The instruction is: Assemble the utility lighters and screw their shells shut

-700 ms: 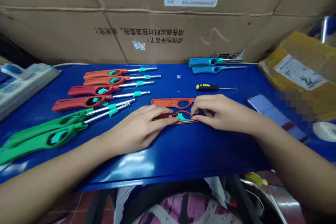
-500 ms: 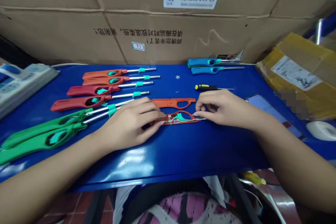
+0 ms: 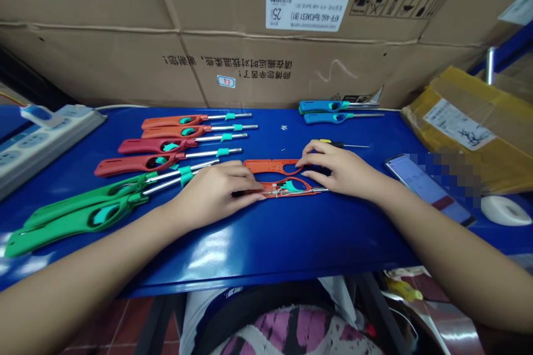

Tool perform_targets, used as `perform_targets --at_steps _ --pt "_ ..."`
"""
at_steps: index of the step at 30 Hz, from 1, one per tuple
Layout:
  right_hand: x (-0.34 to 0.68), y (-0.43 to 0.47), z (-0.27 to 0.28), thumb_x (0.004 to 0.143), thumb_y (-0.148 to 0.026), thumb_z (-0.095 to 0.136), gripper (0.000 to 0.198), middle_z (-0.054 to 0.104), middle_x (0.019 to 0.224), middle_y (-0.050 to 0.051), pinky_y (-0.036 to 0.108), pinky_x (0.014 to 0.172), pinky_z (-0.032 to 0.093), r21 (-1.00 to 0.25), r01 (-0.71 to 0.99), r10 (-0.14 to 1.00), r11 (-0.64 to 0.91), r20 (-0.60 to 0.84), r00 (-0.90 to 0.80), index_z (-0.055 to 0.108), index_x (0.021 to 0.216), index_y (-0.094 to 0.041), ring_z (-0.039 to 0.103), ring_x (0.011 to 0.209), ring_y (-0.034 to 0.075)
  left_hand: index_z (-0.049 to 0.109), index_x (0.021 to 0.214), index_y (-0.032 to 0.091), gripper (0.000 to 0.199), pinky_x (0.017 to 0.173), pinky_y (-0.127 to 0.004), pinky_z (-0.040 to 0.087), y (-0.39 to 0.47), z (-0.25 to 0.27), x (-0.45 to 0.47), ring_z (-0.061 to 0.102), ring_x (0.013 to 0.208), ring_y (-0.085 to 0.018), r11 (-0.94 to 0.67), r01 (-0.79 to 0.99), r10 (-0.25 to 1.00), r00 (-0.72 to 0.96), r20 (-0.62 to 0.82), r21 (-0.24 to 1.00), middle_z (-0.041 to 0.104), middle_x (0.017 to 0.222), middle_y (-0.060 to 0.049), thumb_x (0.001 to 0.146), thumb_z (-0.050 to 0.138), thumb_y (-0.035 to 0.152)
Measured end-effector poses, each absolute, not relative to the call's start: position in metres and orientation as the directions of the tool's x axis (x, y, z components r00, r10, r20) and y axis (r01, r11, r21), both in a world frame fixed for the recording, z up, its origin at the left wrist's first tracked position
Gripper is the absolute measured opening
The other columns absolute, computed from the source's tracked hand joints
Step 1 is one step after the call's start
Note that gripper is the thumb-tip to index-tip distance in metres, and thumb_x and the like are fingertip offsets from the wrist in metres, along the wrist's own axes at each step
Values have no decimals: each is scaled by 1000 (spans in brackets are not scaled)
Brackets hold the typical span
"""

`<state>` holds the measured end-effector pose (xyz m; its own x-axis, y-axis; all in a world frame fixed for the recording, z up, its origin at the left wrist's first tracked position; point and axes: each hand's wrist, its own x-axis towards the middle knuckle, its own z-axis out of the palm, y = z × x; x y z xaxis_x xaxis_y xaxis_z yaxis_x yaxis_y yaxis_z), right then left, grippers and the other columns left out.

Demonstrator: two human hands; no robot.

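My left hand [image 3: 222, 191] pinches the left end of an opened orange lighter body [image 3: 310, 192] lying on the table, hiding that end. Inside the body show a turquoise trigger [image 3: 290, 185], thin wires and a metal rod. Just beyond it lies the matching orange shell half [image 3: 264, 166], its loop towards the right. My right hand [image 3: 333, 165] is over that loop, a fingertip at its right end and the thumb held apart. Behind the right hand a yellow-and-black screwdriver [image 3: 325, 141] is partly covered.
Orange, red and green lighters [image 3: 83, 219] lie at left, blue lighters [image 3: 325, 117] at the back. A power strip [image 3: 50, 144] stands far left. At right are a phone [image 3: 428, 188], a white rounded object [image 3: 506, 211] and a yellow-taped parcel [image 3: 470, 127]. A large carton [image 3: 233, 5] closes off the back.
My right hand has moved from the right end of the opened lighter body up and left to the empty shell half. The left hand keeps its hold. The camera view has shifted slightly.
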<state>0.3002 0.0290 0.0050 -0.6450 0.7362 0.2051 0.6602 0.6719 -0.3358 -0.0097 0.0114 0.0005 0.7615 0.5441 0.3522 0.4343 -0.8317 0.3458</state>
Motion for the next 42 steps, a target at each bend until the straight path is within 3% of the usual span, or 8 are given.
perform_targets --at_steps 5,9,15,19,23,29,33,42 --pt "298 29 5 96 -26 61 7 60 114 6 35 84 51 -325 664 736 673 200 -647 67 96 -22 63 97 20 77 109 18 23 79 -34 56 13 8 -14 68 88 -20 -815 439 561 760 329 378 77 98 -6 94 69 33" --pt "298 29 7 96 -25 61 6 60 110 6 35 83 50 -338 656 734 675 219 -643 63 94 -21 61 94 20 78 111 20 20 84 -34 57 20 16 -20 69 92 -20 -857 346 466 838 285 382 80 102 -4 96 65 26" --pt "296 29 9 97 -25 58 5 62 102 6 34 78 48 -434 582 724 688 350 -595 60 96 -21 59 88 19 80 107 21 19 77 -28 59 30 5 -21 73 84 -17 -763 309 546 779 309 568 81 96 -4 90 75 29" --pt "291 28 11 92 -25 62 5 62 92 4 33 71 45 -599 542 806 589 393 -443 62 90 -20 55 75 16 78 110 19 22 77 -31 58 30 -1 -18 72 84 -19 -833 330 516 752 410 444 80 98 -6 91 74 30" --pt "287 31 8 86 -31 68 13 60 79 2 32 66 47 -838 417 934 352 284 -217 60 84 -21 54 69 16 73 118 18 31 89 -37 56 26 5 -14 70 97 -21 -889 384 452 664 595 248 77 110 -9 90 76 30" --pt "286 34 7 78 -49 75 33 66 80 2 33 67 56 -951 269 971 153 94 -218 59 85 -21 62 68 15 62 135 20 44 103 -49 49 27 12 -14 61 118 -29 -833 548 459 613 643 72 68 133 -14 93 72 28" --pt "282 28 10 72 -51 81 39 67 71 1 31 63 56 -974 223 956 33 -34 -291 64 85 -19 62 60 13 53 145 19 56 107 -53 46 29 9 -15 55 125 -32 -819 571 490 645 587 56 61 142 -16 94 70 34" --pt "280 22 11 77 -41 78 41 63 77 -2 24 52 47 -963 266 891 -46 -160 -425 66 108 -16 55 55 9 63 132 12 36 92 -40 57 26 1 -14 66 106 -25 -859 495 493 736 464 128 70 119 -15 102 56 32"
